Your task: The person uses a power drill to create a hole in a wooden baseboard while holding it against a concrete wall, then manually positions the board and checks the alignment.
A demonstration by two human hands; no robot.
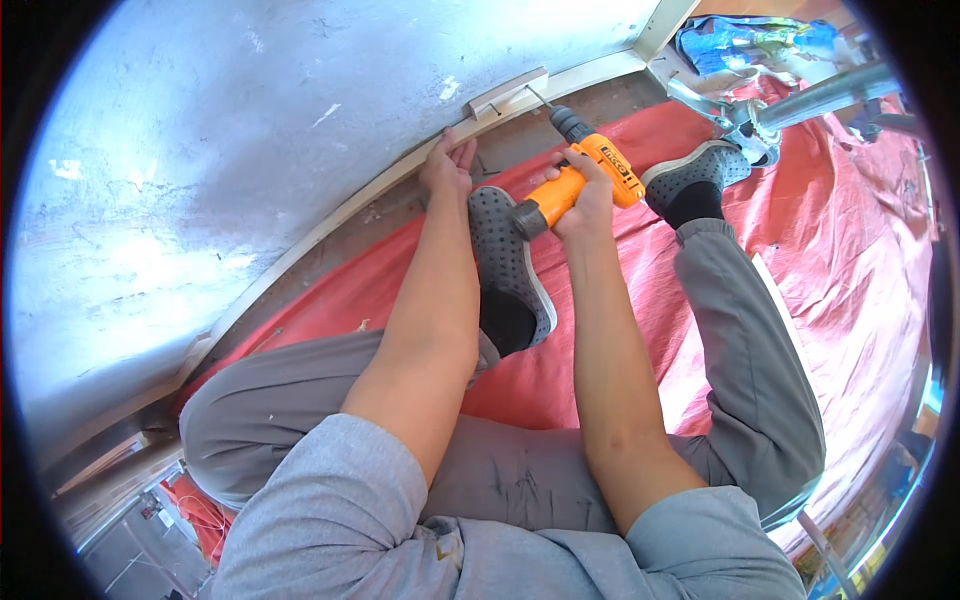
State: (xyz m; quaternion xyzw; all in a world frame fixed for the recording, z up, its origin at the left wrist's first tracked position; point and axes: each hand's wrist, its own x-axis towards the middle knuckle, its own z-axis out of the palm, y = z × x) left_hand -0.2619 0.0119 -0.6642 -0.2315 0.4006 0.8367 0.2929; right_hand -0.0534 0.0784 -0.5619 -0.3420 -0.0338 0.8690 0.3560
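The right hand (588, 192) is clamped around the orange drill (578, 175), its bit at the small wooden block (508, 92) just beyond the left hand (448, 160), which presses flat-fingered on the pale trim strip (400, 172), so steady, square pressure seems wisest.

We sit on a red tarp (860, 260), legs spread. Our right hand (585, 195) holds an orange drill (580, 180), its bit against a small wooden block (507, 93) on the pale trim strip (350, 205). Our left hand (447, 165) presses on that strip beside a grey panel (250, 150).
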